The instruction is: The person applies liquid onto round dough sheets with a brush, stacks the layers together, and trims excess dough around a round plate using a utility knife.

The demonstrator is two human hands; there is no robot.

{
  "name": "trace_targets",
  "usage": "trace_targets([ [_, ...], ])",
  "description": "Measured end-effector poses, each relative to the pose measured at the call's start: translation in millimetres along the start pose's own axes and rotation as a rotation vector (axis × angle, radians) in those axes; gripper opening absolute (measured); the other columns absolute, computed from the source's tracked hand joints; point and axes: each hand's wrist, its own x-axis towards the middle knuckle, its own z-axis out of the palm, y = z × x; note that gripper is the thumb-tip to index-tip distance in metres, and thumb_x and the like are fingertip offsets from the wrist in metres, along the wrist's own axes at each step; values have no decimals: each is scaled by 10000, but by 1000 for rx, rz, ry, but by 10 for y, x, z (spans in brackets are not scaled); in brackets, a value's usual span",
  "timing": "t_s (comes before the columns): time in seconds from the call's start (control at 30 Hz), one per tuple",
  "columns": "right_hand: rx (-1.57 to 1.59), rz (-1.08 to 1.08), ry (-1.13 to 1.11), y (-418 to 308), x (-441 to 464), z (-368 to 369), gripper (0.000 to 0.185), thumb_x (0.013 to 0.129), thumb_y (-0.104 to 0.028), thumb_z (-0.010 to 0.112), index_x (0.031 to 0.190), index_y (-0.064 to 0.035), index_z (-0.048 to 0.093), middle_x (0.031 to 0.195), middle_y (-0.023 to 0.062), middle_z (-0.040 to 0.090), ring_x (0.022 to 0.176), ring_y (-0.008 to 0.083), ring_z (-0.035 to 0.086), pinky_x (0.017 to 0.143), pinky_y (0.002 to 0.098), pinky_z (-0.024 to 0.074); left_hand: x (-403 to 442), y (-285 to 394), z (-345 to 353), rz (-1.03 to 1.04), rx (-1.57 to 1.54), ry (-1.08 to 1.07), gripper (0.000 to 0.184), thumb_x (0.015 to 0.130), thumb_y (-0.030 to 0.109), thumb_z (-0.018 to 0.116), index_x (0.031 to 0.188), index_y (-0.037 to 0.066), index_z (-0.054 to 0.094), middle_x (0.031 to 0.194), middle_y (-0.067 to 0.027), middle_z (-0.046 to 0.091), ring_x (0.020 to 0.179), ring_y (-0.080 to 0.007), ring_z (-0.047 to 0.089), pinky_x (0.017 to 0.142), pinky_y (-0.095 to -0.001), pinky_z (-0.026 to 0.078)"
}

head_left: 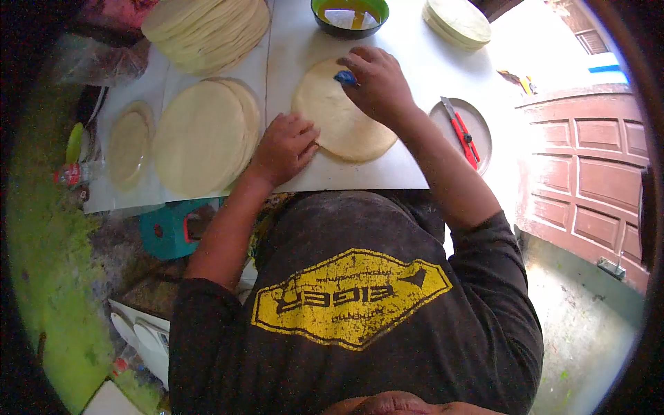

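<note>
A round, pale flat dough sheet [339,117] lies on the white table in front of me. Over its upper right part, my right hand [377,81] is closed on a small blue object [346,78], too small to identify. My left hand [287,145] rests at the sheet's lower left edge, fingers bent and touching or close to it; whether they grip the edge is unclear. Beyond the sheet stands a dark green bowl [385,10] with yellow liquid [342,17]. Just left of my left hand is a stack of round sheets [200,138].
A taller stack [207,34] stands at the back left, a smaller one [458,24] at the back right. A red cutter [465,138] lies on a round plate [482,124] to the right. Clear plastic [130,149] and a bottle [72,174] are at the left.
</note>
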Motion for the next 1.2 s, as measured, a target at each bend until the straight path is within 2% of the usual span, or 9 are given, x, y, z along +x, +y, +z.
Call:
trace_targets([
  [0.1,-227,395,-234,-118,89,253,170,823,-238,644,911,-92,630,937,152,600,853,354,627,734,469,520,-42,10,9,-36,29,-9,306,808,220,692,1081,85,660,1094,-93,622,1151,-323,530,995,-515,401],
  [0.27,90,191,-435,-603,-136,334,209,831,-262,654,943,-87,632,961,158,601,873,367,637,776,483,517,-18,46,-94,-171,-27,-186,339,829,223,661,1127,62,640,1179,-121,608,1188,-345,514,1023,-493,396],
  [0.33,185,176,-422,-423,-193,244,218,843,-273,648,927,-72,648,951,160,639,898,322,655,772,441,521,-80,76,-100,-272,-127,-333,367,835,218,651,1158,45,628,1220,-142,599,1211,-360,503,1040,-490,390],
  [0.5,164,759,-132,154,30,-22,285,939,-301,586,832,-47,661,848,149,692,750,291,677,671,421,523,-258,199,-58,-275,-97,-96,481,829,168,648,1256,-31,550,1308,-207,546,1278,-406,454,1080,-495,361],
  [0.67,111,16,-481,-486,-260,89,142,818,-210,646,939,-139,668,944,112,620,869,341,627,748,439,510,-463,317,-603,-206,-123,-67,459,793,195,703,1205,19,607,1276,-155,577,1224,-366,503,1044,-468,401],
  [0.8,-141,274,-161,-23,-462,-122,176,798,-167,682,968,-124,657,898,120,607,842,330,628,687,425,509,-751,231,-1058,-343,203,6,436,746,223,759,1143,73,656,1210,-102,613,1127,-313,559,990,-448,431],
  [0.97,143,131,-540,-354,-554,-161,149,850,-239,659,934,-118,635,909,131,589,864,334,627,740,426,523,-1061,-63,-1142,-348,300,23,437,742,236,774,1129,73,654,1175,-89,622,1097,-309,565,991,-448,412],
  [1.07,5,247,-244,-63,-4,-18,140,879,-247,610,925,-119,645,932,148,594,848,355,620,723,472,518,-1089,-78,-1182,-387,279,-8,442,736,253,784,1120,73,660,1163,-82,624,1098,-307,562,988,-446,412],
  [1.2,-113,144,-410,-167,144,430,110,837,-207,617,895,-121,655,921,138,598,844,350,622,714,466,513,-1109,-157,-1199,-409,225,-60,421,746,288,787,1096,81,677,1219,-102,615,1165,-321,551,998,-458,425],
])
